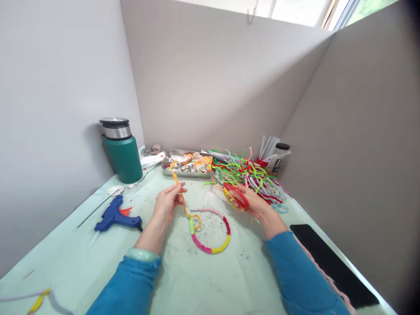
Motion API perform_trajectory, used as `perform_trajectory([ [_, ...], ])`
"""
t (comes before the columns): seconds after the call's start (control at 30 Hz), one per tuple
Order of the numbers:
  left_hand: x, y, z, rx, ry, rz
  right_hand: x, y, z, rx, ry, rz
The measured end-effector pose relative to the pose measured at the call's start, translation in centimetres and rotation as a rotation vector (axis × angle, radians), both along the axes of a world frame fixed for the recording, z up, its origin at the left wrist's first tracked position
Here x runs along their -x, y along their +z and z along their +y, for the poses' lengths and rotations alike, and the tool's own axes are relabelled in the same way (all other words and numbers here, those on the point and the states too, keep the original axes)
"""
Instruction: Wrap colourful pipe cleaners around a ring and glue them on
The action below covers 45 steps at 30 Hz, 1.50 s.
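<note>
My left hand [168,202] pinches an orange pipe cleaner [180,189] that runs up toward the tray and down to a ring [211,232] lying on the table. That ring is wrapped in pink, yellow, red and green fuzzy wire, and the orange strand curls onto its left side. My right hand [252,202] is closed on scissors with red and yellow handles [235,196], their blades pointing left toward the orange strand. Both sleeves are blue, and a pale green bangle sits on the left wrist.
A metal tray [188,162] of shells and orange bits stands at the back. A heap of coloured pipe cleaners [249,175] lies to its right. A blue glue gun [116,215] and green flask [122,151] are left. A black phone [331,262] lies right.
</note>
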State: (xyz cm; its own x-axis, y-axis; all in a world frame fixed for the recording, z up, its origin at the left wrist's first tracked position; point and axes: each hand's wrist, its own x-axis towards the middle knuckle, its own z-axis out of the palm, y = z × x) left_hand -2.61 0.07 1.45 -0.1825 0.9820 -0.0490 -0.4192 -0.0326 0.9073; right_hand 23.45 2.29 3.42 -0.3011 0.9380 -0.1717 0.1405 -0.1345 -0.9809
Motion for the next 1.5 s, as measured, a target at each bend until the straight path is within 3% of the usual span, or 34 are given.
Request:
perform_trajectory([
  [0.1, -0.1, -0.4, 0.1, 0.014, -0.038, -0.015, 1.1, -0.4, -0.4, -0.022, 0.138, 0.002],
  [0.17, -0.1, -0.6, 0.3, 0.017, -0.052, -0.026, 1.9, -0.8, -0.5, -0.132, 0.170, -0.067],
  [0.4, -0.1, -0.8, 0.3, 0.007, -0.080, -0.015, 4.1, -2.1, -0.9, -0.682, 0.136, -0.480],
  [0.73, -0.1, -0.9, 0.5, 0.022, -0.078, 0.003, 4.5, -2.8, -1.5, -0.960, 0.066, -0.759],
  [1.17, -0.7, -0.6, 0.1, 0.045, -0.078, 0.204, 4.9, -3.2, -1.6, -1.074, 0.017, -0.968],
  [1.5, -0.8, -0.5, 0.0, 0.068, -0.040, 0.203, 4.8, -3.5, -1.6, -1.032, 0.036, -0.895],
])
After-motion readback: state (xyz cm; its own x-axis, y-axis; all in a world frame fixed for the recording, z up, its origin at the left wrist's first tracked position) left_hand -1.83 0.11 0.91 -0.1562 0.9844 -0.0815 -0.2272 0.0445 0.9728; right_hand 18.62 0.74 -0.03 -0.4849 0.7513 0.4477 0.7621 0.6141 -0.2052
